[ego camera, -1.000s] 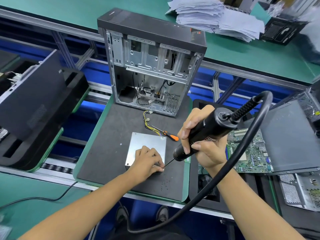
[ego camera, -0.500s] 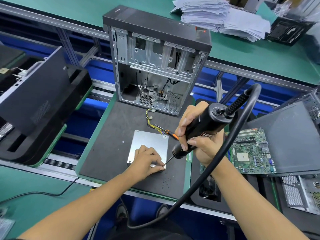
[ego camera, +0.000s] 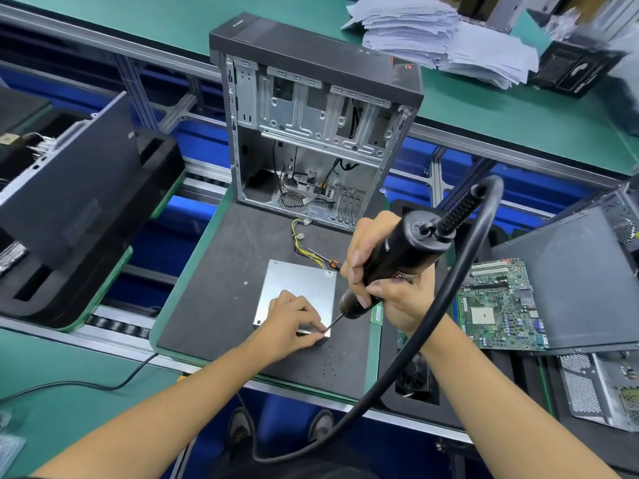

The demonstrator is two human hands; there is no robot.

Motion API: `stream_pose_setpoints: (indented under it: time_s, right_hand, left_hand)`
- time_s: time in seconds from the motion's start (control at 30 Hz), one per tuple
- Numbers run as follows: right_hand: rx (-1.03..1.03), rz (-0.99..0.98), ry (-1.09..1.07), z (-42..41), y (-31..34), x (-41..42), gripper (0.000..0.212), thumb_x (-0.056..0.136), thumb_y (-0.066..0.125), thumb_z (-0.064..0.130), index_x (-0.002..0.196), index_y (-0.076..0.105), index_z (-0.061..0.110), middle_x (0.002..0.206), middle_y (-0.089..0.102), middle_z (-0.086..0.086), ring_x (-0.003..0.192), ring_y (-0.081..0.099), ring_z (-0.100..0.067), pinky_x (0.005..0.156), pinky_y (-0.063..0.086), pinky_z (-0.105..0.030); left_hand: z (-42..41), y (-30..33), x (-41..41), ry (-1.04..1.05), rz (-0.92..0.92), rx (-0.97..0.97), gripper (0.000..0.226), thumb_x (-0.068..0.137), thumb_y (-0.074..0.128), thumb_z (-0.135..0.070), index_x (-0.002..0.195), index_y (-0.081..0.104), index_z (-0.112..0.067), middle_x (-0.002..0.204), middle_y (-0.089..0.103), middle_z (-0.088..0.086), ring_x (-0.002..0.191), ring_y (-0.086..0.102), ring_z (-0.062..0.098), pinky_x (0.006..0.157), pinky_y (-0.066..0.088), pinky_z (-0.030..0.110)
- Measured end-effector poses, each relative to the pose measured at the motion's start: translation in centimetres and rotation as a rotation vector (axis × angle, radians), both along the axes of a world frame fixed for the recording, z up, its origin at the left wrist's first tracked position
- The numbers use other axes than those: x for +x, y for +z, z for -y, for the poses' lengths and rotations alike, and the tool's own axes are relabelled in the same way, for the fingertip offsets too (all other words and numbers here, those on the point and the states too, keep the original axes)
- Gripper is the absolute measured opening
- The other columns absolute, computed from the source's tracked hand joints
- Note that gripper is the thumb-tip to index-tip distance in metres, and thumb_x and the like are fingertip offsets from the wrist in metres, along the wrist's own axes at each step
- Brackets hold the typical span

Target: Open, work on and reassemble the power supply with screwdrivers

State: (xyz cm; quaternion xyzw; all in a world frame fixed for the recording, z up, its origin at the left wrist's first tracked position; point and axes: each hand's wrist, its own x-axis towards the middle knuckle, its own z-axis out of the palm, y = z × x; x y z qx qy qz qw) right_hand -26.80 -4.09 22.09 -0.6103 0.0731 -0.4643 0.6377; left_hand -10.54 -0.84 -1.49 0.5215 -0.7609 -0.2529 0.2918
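A silver power supply box [ego camera: 294, 281] lies flat on the dark foam mat [ego camera: 221, 299], with yellow and black wires [ego camera: 304, 248] trailing from its far side. My left hand [ego camera: 292, 323] rests on the box's near right corner, its fingertips pinched at the tip of the driver bit. My right hand [ego camera: 373, 278] grips a black corded electric screwdriver [ego camera: 397, 257], tilted so its bit meets that corner. An orange-handled manual screwdriver [ego camera: 333, 262] lies just behind the box, mostly hidden by my right hand.
An open computer case [ego camera: 311, 133] stands upright at the mat's far edge. A green motherboard [ego camera: 498, 305] lies to the right beside a grey case panel [ego camera: 570, 288]. Black trays [ego camera: 69, 209] sit on the left. A paper stack [ego camera: 442, 36] is on the far bench. The driver's cable [ego camera: 397, 361] loops toward me.
Both hands stay at the box's near right corner with the driver bit in place. Only the camera view has shifted slightly.
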Motion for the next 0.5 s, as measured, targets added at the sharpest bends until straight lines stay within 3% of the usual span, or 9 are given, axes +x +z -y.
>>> stream_pose_setpoints:
  time_s: [0.07, 0.2, 0.3, 0.4, 0.5]
  right_hand:
    - [0.004, 0.001, -0.013, 0.0, 0.0, 0.1, 0.028, 0.072, 0.059, 0.004, 0.096, 0.067, 0.017, 0.076, 0.057, -0.005, 0.051, 0.053, -0.007, 0.048, 0.038, -0.022]
    - [0.012, 0.023, 0.035, 0.4, 0.1, 0.7, 0.022, 0.071, 0.056, -0.001, 0.092, 0.059, 0.004, 0.079, 0.056, -0.009, 0.051, 0.053, -0.007, 0.050, 0.042, -0.018]
    - [0.023, -0.026, 0.036, 0.7, 0.0, 1.1, 0.020, 0.069, 0.057, -0.003, 0.087, 0.059, 0.005, 0.073, 0.054, -0.015, 0.044, 0.047, -0.010, 0.047, 0.041, -0.019]
    - [0.030, -0.069, 0.027, 0.9, 0.0, 1.4, 0.027, 0.059, 0.073, 0.002, 0.082, 0.062, 0.011, 0.067, 0.051, -0.019, 0.043, 0.048, -0.010, 0.046, 0.042, -0.017]
    - [0.063, -0.064, 0.057, 1.2, -0.3, 1.4, 0.030, 0.061, 0.068, 0.002, 0.088, 0.067, 0.012, 0.074, 0.061, -0.009, 0.041, 0.050, -0.012, 0.047, 0.042, -0.017]
  left_hand:
    - [0.0, -0.1, 0.2, -0.014, -0.012, -0.002, 0.022, 0.076, 0.088, -0.045, 0.094, 0.076, -0.042, 0.097, 0.049, -0.037, 0.095, 0.030, 0.003, 0.086, 0.028, 0.021]
    - [-0.1, 0.7, -0.1, 0.039, -0.082, 0.026, 0.023, 0.070, 0.090, -0.050, 0.087, 0.078, -0.039, 0.095, 0.056, -0.029, 0.102, 0.036, -0.002, 0.089, 0.028, 0.018]
    - [-0.2, 1.7, -0.6, 0.076, -0.103, 0.061, 0.017, 0.071, 0.093, -0.041, 0.080, 0.080, -0.033, 0.091, 0.068, -0.017, 0.099, 0.049, 0.011, 0.088, 0.037, 0.033]
    - [-0.6, 2.5, -0.6, 0.063, -0.129, 0.116, 0.014, 0.075, 0.092, -0.032, 0.081, 0.083, -0.024, 0.093, 0.069, -0.010, 0.100, 0.059, 0.027, 0.089, 0.050, 0.047]
    - [-0.6, 2.8, -0.6, 0.021, -0.083, 0.146, 0.016, 0.081, 0.088, -0.032, 0.088, 0.084, -0.019, 0.100, 0.070, -0.005, 0.101, 0.061, 0.029, 0.091, 0.051, 0.048]
